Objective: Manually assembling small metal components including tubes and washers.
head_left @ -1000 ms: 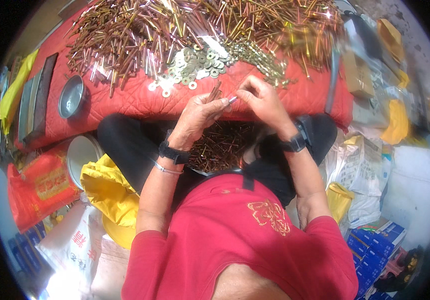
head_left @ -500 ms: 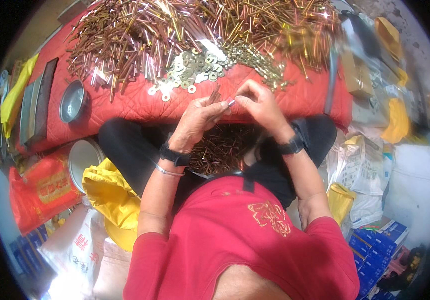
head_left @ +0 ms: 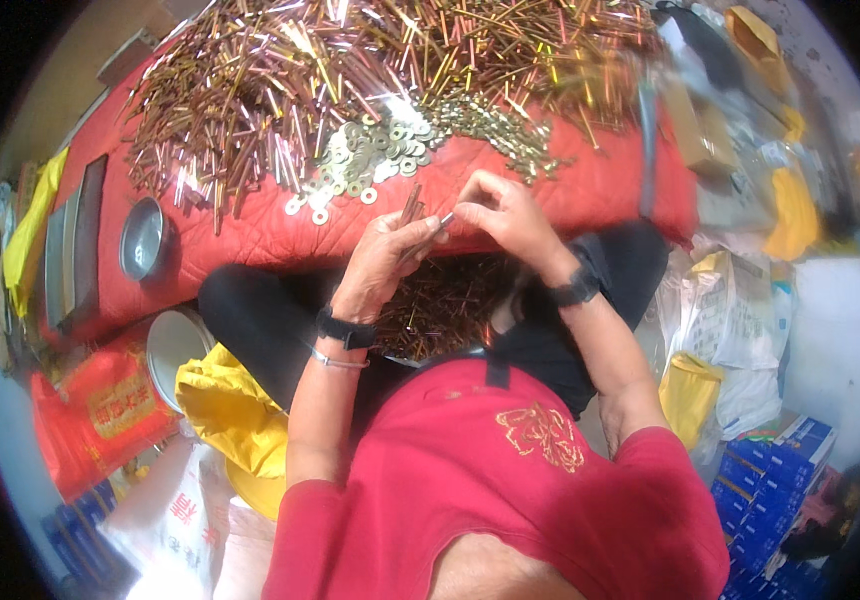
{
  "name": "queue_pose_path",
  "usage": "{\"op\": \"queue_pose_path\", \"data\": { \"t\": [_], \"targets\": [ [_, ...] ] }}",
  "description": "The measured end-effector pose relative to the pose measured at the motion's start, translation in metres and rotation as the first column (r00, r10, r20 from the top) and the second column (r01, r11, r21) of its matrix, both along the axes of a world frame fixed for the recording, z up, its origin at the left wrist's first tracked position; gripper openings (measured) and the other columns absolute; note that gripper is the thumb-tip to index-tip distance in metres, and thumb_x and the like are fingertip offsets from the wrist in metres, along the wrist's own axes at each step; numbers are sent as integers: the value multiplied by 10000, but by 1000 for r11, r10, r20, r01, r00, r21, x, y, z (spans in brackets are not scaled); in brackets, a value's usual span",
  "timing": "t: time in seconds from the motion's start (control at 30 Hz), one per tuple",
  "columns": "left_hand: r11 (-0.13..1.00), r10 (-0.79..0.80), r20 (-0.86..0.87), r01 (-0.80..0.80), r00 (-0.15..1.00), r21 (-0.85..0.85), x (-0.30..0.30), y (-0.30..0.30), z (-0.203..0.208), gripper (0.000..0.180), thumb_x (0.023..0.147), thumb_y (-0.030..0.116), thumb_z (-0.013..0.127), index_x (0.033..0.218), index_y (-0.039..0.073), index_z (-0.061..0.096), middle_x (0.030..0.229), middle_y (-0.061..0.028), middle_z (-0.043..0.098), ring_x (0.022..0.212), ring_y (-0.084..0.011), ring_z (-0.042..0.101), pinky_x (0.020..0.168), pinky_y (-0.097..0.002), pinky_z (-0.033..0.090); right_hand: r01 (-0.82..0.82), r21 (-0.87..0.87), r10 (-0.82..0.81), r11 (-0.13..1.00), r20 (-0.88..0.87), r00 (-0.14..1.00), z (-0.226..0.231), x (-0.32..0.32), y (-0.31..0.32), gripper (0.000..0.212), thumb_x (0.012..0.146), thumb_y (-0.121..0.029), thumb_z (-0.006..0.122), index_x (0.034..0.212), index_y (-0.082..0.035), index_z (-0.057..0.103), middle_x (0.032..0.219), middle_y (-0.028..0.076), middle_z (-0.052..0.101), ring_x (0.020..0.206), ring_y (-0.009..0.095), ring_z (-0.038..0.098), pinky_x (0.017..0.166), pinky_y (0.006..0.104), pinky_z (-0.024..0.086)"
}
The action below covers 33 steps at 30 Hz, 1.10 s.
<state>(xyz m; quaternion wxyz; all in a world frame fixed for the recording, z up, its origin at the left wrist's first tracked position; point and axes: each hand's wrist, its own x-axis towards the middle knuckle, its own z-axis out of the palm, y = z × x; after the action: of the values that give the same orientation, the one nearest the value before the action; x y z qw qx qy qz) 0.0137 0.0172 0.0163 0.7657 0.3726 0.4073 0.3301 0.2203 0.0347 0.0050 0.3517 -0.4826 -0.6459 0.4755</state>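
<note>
My left hand (head_left: 388, 256) is closed around several thin copper-coloured metal rods (head_left: 411, 206), their ends sticking up past the fingers. One rod's pale end (head_left: 446, 219) points out by the thumb toward my right hand (head_left: 512, 222). The fingertips of my right hand are pinched together against that end; whatever lies between them is too small to make out. Both hands are above the near edge of a red quilted cover (head_left: 280, 235). Just beyond them lie a heap of flat washers (head_left: 375, 150) and a scatter of small brassy metal pieces (head_left: 505, 130).
A large pile of similar rods (head_left: 250, 80) covers the far side. More rods (head_left: 430, 310) lie below, between my legs. At left are a metal bowl (head_left: 142, 238) and a yellow cloth (head_left: 235, 410). Blue boxes (head_left: 765, 490) and a cardboard box (head_left: 700, 135) are at right.
The whole view has shifted slightly, with the table lower in the picture. Both hands remain together at the rod's end, with the right fingertips still pinched there.
</note>
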Motion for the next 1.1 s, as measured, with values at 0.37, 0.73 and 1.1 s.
{"op": "queue_pose_path", "data": {
  "t": [0.37, 0.73, 1.1],
  "targets": [
    [999, -37, -13, 38, 999, 15, -6, 2, -8, 242, 872, 286, 636, 856, 45, 657, 589, 60, 490, 440, -23, 357, 405, -194, 230, 43, 25, -46, 999, 151, 987, 13, -5, -6, 190, 900, -192, 621, 829, -21, 577, 749, -23, 536, 723, 51, 483, 658, 243, 421],
    [999, -14, -98, 11, 995, -40, 3, 1, -2, 240, 864, 276, 638, 847, 37, 647, 597, 56, 497, 455, -19, 347, 413, -189, 223, -12, 152, 19, 988, -46, 999, 0, -3, -5, 277, 875, -289, 655, 843, -27, 570, 685, 36, 533, 632, 108, 479, 603, 286, 429],
    [991, 70, -394, -18, 917, 136, 11, 13, 0, 270, 933, 265, 558, 1011, 27, 659, 822, 46, 520, 729, -66, 438, 638, -237, 355, 311, 745, -791, 590, 454, 411, -19, 119, 80, 191, 821, -187, 625, 918, -25, 594, 946, 190, 572, 887, 366, 583, 728, 454, 490]
  ]
}}
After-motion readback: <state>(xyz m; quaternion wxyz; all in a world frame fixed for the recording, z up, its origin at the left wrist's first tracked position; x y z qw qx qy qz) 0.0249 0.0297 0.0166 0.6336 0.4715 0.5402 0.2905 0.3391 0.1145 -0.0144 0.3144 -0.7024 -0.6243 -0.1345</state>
